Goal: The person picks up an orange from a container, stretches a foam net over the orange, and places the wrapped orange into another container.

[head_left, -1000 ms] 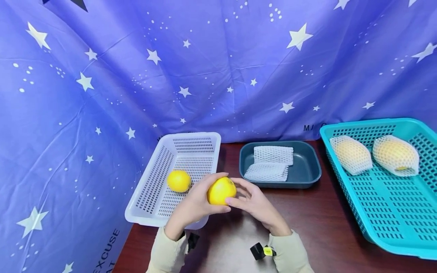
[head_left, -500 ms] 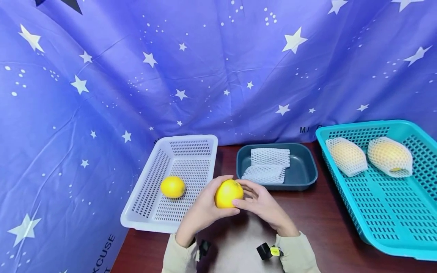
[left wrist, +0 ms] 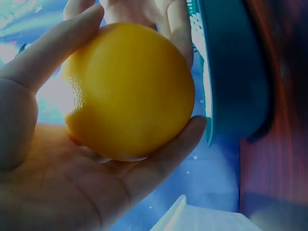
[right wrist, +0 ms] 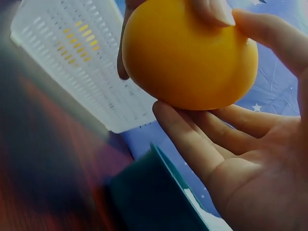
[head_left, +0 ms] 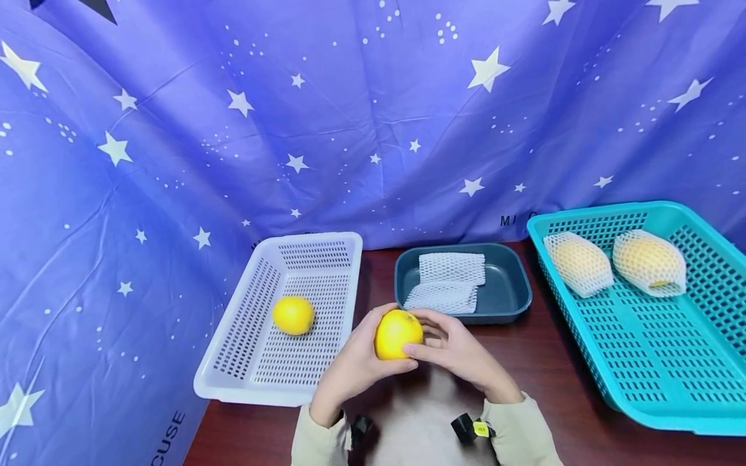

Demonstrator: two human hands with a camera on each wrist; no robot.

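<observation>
Both hands hold one round yellow orange [head_left: 399, 334] above the table, in front of the dark tray. The left hand [head_left: 360, 359] grips it from the left side, its thumb and fingers curved round it. From the right, the right hand [head_left: 457, 348] has its thumb against the front and its fingertips on the far side. In the left wrist view the orange [left wrist: 130, 91] sits between the left thumb and fingers. The right wrist view shows the right fingertips touching the orange [right wrist: 187, 62]. A second orange [head_left: 293, 316] lies in the white basket [head_left: 256, 395].
The dark tray [head_left: 508, 291] at the back holds two white foam net sleeves [head_left: 451, 268], partly overlapping. To the right, a teal basket [head_left: 658, 362] carries two fruits in foam nets, a left one [head_left: 578, 262] and a right one [head_left: 649, 262]. A starry blue curtain [head_left: 373, 116] hangs behind.
Both hands have carried the orange to the right, away from the white basket and in front of the dark tray. The head view has shifted slightly. The grip looks the same.
</observation>
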